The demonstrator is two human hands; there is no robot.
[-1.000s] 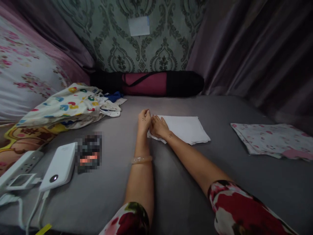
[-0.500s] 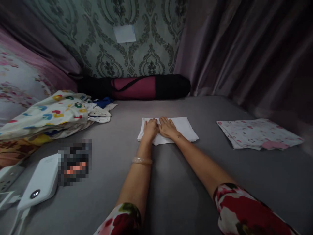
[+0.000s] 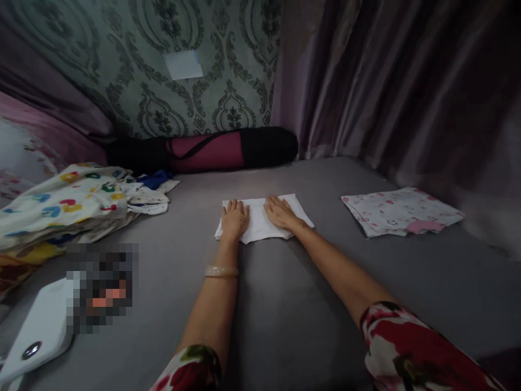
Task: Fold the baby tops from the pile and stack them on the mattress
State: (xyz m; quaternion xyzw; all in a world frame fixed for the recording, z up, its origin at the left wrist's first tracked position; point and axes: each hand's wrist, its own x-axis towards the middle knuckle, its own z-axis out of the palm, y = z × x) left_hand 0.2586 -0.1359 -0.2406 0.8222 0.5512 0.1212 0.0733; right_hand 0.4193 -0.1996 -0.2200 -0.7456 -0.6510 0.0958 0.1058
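There are two hands, one left hand [image 3: 235, 220] and one right hand [image 3: 280, 213]; two flowered sleeves [image 3: 423, 350]; one bangle [image 3: 221, 271]; two folded cloths, one white cloth [image 3: 258, 221] and one patterned cloth [image 3: 396, 210]; one clothes heap [image 3: 77, 198]; one long bag [image 3: 207, 152]; one power bank [image 3: 43, 323]; one wall paper sheet [image 3: 184, 65].

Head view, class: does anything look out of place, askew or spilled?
The cloth pile at left looks untidy: heaped and rumpled, while the white cloth and patterned cloth lie folded flat. No spill shows; pixelation hides whatever lies beside the power bank.
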